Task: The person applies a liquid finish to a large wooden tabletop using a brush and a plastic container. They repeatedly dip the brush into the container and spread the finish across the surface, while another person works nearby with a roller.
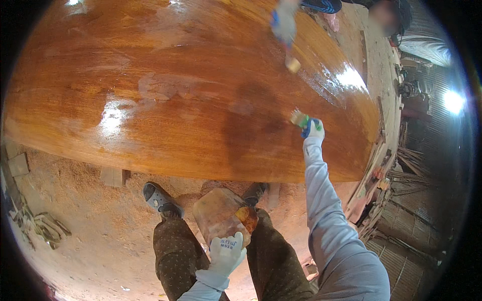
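Note:
My right hand (313,129), in a white and blue glove, is closed round a paintbrush (300,119) with a green handle and pale bristles. The brush is over the right part of a large, glossy, orange-brown wooden surface (201,110); whether its bristles touch the wood I cannot tell. Low in front of me, my left hand (227,255), also gloved, grips the near rim of a translucent plastic container (213,213) above the ground between my legs. An amber patch shows at the container's right side. The left fingers are partly hidden.
Across the wood, a co-worker's gloved hand (285,25) holds another brush (292,64) against wet, shiny streaks. The wood's curved near edge (226,179) runs just beyond my feet. Wood scraps and planks (371,200) lie along the right, dry leaf-like debris (45,226) at left.

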A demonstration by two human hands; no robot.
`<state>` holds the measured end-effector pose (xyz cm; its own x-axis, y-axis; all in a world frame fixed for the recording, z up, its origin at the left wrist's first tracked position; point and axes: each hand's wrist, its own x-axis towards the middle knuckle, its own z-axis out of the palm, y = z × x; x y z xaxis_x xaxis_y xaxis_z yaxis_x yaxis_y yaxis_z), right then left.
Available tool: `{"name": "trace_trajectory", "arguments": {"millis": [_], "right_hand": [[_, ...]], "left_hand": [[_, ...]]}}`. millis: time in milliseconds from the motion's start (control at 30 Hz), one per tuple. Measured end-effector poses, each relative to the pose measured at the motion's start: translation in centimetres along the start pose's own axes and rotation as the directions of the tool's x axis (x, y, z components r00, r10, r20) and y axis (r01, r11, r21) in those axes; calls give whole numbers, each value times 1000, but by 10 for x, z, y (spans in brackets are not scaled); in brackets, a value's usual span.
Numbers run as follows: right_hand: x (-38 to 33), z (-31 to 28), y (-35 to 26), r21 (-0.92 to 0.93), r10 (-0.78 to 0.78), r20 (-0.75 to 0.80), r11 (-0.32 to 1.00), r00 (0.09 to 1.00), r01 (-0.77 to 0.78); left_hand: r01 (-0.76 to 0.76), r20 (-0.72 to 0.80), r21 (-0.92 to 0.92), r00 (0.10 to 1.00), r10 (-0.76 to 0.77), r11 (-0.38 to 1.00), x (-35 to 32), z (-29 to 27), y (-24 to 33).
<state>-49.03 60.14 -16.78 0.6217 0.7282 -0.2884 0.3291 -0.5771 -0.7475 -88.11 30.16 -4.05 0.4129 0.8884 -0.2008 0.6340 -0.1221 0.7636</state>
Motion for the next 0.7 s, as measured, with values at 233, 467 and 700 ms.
{"name": "trace_trajectory", "arguments": {"millis": [233, 467, 700], "right_hand": [[-243, 301, -145, -588, -371, 763, -57, 529, 807], [-296, 417, -205, 487, -336, 501, 871, 798, 61], [-109, 101, -49, 228, 227, 220, 934, 949, -276]], "left_hand": [[233, 439, 23, 872, -219, 972, 0, -13, -11], [261, 346, -66, 911, -223, 963, -9, -2, -19], [157, 264, -37, 954, -142, 987, -14, -22, -21]]}}
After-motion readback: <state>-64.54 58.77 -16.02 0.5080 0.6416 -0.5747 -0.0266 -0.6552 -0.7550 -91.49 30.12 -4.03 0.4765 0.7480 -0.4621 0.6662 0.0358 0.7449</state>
